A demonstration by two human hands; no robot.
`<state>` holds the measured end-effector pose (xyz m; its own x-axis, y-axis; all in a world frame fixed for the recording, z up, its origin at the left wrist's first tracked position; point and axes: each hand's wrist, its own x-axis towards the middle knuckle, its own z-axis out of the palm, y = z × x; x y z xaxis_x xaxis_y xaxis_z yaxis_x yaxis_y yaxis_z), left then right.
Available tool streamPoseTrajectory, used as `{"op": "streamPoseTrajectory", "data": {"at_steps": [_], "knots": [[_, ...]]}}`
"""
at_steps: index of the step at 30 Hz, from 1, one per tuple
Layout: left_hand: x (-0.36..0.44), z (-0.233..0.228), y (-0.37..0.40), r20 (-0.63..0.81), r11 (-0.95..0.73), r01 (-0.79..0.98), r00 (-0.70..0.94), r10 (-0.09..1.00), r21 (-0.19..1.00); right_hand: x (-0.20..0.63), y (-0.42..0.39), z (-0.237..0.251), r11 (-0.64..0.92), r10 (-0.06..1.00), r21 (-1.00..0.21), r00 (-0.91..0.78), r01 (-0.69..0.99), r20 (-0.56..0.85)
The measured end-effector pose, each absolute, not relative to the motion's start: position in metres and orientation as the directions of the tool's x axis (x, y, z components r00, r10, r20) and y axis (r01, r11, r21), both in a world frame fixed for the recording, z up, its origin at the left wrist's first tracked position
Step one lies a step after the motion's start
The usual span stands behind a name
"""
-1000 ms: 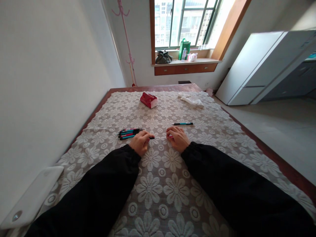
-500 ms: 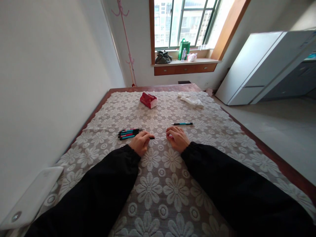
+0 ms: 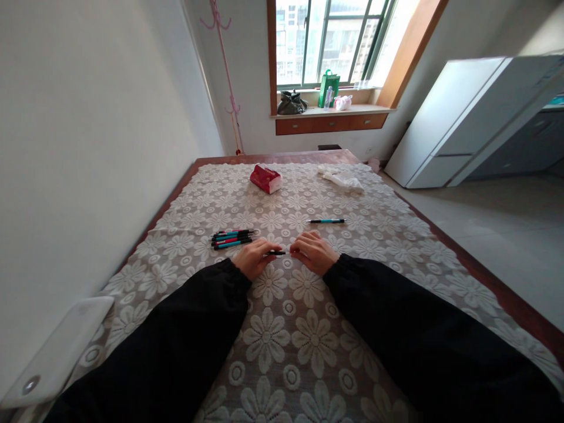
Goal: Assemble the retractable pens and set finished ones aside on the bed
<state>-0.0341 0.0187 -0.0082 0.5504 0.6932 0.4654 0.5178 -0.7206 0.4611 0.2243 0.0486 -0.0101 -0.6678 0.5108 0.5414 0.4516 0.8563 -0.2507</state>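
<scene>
One black pen (image 3: 277,253), frame centre, gripped by the fingers of the left hand (image 3: 252,257); right hand (image 3: 314,253) at its thin tip, fingers bent, grip cannot be told. One blue-black pen (image 3: 326,221), right of centre. Pen pile (image 3: 232,239), left of centre: overlapping, exact count unclear. Lettering illegible.

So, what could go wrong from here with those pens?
The black pen part held in the left hand could slip, since its end juts past the grip. That hand, close to the pile of pens, might scatter them. The lone pen, just beyond the right hand, could roll if bumped.
</scene>
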Motion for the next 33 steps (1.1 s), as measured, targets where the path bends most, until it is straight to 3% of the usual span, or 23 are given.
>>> {"op": "streamPoseTrajectory", "data": {"at_steps": [13,21,27,33], "knots": [[-0.0327,-0.0048,0.015,0.454,-0.746,0.459,0.598,0.661,0.482,0.2222,0.0455,-0.0083,0.911,0.409,-0.208,-0.704,0.357,0.581],[-0.0323,-0.0049,0.0147,0.451,-0.746,0.521,0.595,0.666,0.414,0.224,0.0479,-0.0116,0.877,0.48,-0.272,-0.704,0.396,0.523],[-0.0339,-0.0049,0.0172,0.45,-0.668,0.666,0.51,0.733,0.334,0.2284,0.0512,-0.008,0.716,0.69,-0.436,-0.458,0.546,0.56],[-0.0334,-0.0033,0.0169,0.4,-0.579,0.749,0.448,0.8,0.32,0.2278,0.0525,-0.0144,0.692,0.709,-0.318,-0.528,0.648,0.467]]}}
